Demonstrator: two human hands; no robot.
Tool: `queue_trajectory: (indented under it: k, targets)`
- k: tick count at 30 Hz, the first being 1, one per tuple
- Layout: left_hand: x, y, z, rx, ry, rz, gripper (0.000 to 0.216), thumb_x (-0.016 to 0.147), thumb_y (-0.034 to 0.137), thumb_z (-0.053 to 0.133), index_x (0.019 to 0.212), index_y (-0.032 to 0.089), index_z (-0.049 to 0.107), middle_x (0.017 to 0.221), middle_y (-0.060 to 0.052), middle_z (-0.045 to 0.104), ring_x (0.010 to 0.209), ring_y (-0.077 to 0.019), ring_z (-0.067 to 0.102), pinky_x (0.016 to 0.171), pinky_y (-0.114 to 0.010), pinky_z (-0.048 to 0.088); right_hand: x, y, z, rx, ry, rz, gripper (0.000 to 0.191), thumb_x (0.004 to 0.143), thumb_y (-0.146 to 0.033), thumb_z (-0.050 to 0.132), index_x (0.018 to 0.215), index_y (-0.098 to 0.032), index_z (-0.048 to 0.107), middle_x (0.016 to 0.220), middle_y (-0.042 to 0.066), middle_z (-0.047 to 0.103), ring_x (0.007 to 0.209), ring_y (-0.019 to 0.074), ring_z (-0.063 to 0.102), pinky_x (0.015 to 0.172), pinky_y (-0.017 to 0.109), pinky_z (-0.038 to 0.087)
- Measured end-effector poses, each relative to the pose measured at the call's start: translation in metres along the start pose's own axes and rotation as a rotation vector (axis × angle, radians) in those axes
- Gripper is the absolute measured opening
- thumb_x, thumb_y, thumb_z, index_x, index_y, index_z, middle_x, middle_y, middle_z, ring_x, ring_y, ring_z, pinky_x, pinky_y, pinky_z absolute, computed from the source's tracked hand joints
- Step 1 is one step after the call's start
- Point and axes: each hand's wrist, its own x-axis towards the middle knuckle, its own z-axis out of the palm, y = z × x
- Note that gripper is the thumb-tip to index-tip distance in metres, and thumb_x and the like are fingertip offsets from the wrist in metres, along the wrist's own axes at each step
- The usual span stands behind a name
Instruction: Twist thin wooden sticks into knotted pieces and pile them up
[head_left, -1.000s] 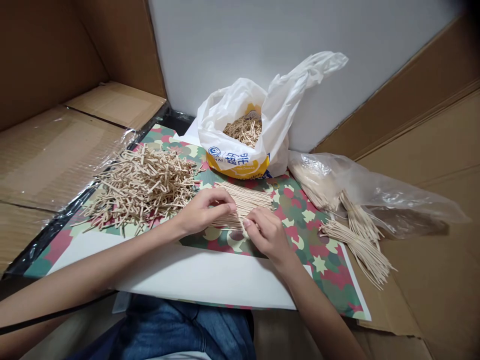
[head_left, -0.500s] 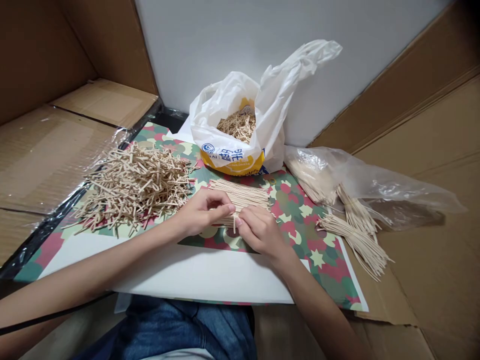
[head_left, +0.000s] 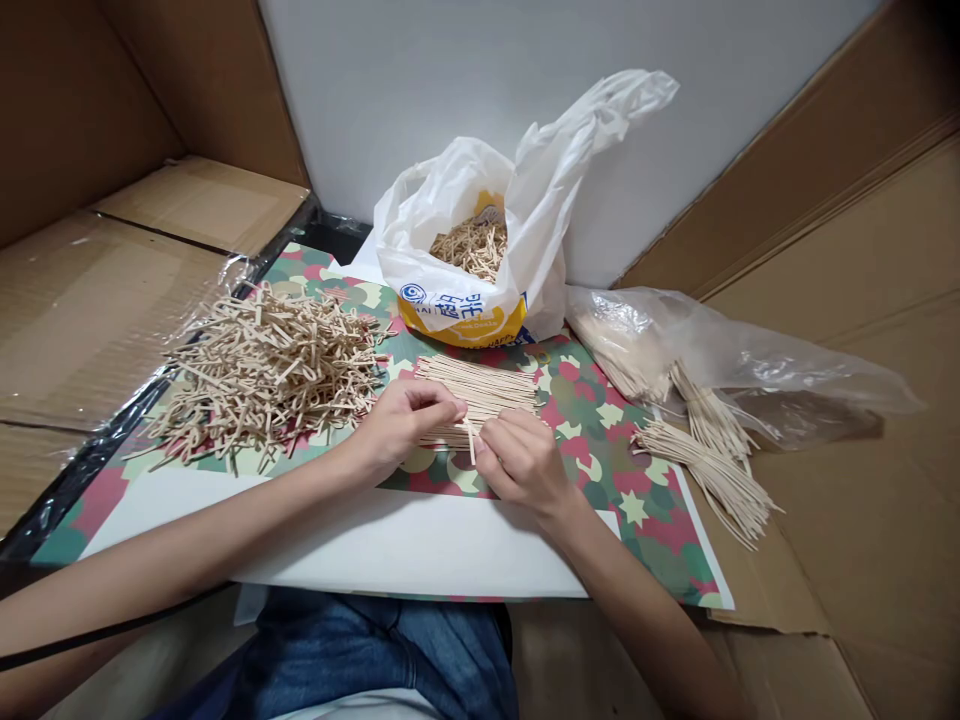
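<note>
My left hand (head_left: 409,420) pinches a thin pale strip (head_left: 472,437) between thumb and forefinger. Close to its right, my right hand (head_left: 525,458) has its fingers curled on the same strip, whose short end points down between the hands. The strip's exact material and shape cannot be made out. Just beyond the hands lies a row of straight pale strands (head_left: 487,383), side by side and partly hidden by my fingers. To the left of my left hand is a heap of looped, folded pale strips (head_left: 277,365).
A white plastic bag (head_left: 540,215) with short pale pieces inside stands behind the strands. Tied bundles of strands (head_left: 712,475) lie at the right, beside a clear plastic bag (head_left: 750,345). A camouflage-patterned sheet (head_left: 589,450) and white paper (head_left: 420,545) cover the surface. Cardboard (head_left: 105,300) flanks it.
My hands have parted very slightly, and more of the strip shows between them. The view has shifted a little; the heap, bags and bundles lie as before.
</note>
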Motion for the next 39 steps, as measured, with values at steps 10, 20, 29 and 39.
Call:
queue_trajectory:
  k: [10, 20, 29, 39]
  targets:
    - [-0.010, 0.019, -0.007, 0.477, 0.094, 0.433, 0.019, 0.079, 0.026, 0.055, 0.067, 0.013, 0.061, 0.063, -0.001, 0.056, 0.062, -0.0105, 0.047, 0.061, -0.023, 0.037, 0.001, 0.021, -0.005, 0.279, -0.213, 0.331, 0.017, 0.090, -0.031, 0.037, 0.088, -0.018, 0.049, 0.076, 0.003, 0.057, 0.072, 0.0153, 0.054, 0.067, 0.027, 0.041]
    - [-0.049, 0.058, -0.041, 0.768, 0.318, 0.714, 0.011, 0.078, 0.012, 0.055, 0.078, 0.020, 0.062, 0.070, 0.000, 0.058, 0.065, -0.0120, 0.051, 0.059, -0.027, 0.039, -0.002, 0.042, -0.003, 0.298, -0.246, 0.465, 0.013, 0.088, -0.025, 0.038, 0.081, -0.020, 0.047, 0.078, 0.002, 0.057, 0.076, 0.0160, 0.054, 0.071, 0.028, 0.041]
    - [-0.060, 0.109, -0.131, 1.188, 0.727, 0.591, 0.029, 0.083, 0.035, 0.046, 0.095, 0.015, 0.063, 0.081, 0.000, 0.054, 0.076, -0.0146, 0.050, 0.061, -0.030, 0.034, 0.002, 0.033, -0.012, 0.297, -0.250, 0.440, 0.013, 0.088, -0.023, 0.039, 0.078, -0.020, 0.047, 0.077, 0.002, 0.057, 0.073, 0.0155, 0.053, 0.068, 0.028, 0.041]
    - [-0.063, 0.112, -0.089, 1.327, 0.459, 0.637, 0.037, 0.080, 0.038, 0.048, 0.113, 0.024, 0.054, 0.090, -0.004, 0.053, 0.082, -0.0206, 0.052, 0.072, -0.035, 0.037, 0.002, 0.043, -0.001, 0.302, -0.251, 0.413, 0.009, 0.086, -0.021, 0.039, 0.084, -0.020, 0.048, 0.081, 0.003, 0.057, 0.076, 0.0163, 0.053, 0.070, 0.028, 0.041]
